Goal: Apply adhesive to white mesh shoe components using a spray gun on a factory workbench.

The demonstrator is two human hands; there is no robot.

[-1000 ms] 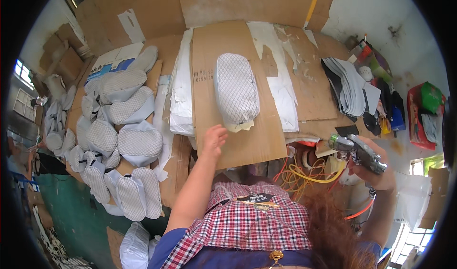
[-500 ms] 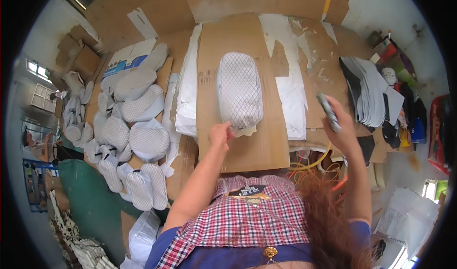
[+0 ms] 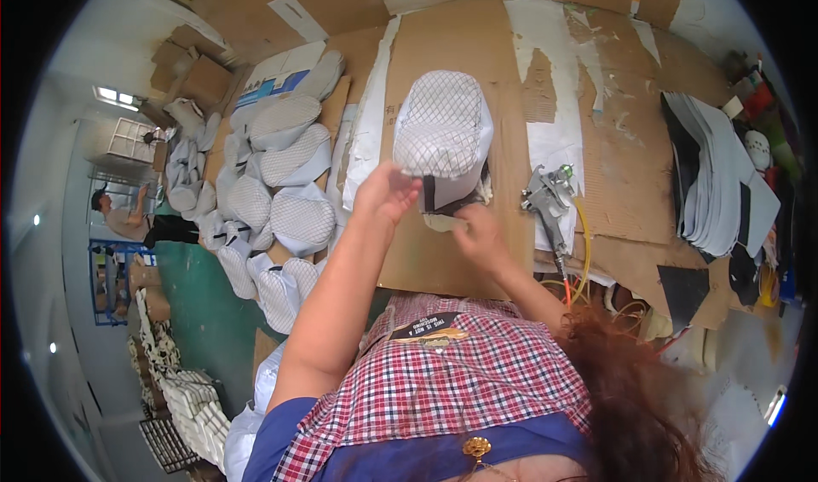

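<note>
On the brown cardboard in front of me is a padded cushion cover [image 3: 443,120], whitish with a dark diamond mesh and smooth pale sides. Its near end is lifted, showing a short black strap and, beneath it, a pale flap [image 3: 440,224]. My left hand [image 3: 388,194] is closed on the near left edge of the cover. By the near right corner, my right hand [image 3: 480,236] has its fingers curled together at the flap; the fingertips are partly hidden. A metal spray gun [image 3: 554,205] lies to the right of that hand, apart from it.
Many similar padded covers [image 3: 285,154] lie heaped at the left. A stack of pale sheets [image 3: 707,175] stands on the right. The gun's yellow hose [image 3: 584,252] runs off the table's near edge. Another person [image 3: 128,218] is at the far left.
My right hand has let go of the spray gun, now lying on the table, and moved left to the cover. The cover's near end has come up in my left hand. The view has shifted.
</note>
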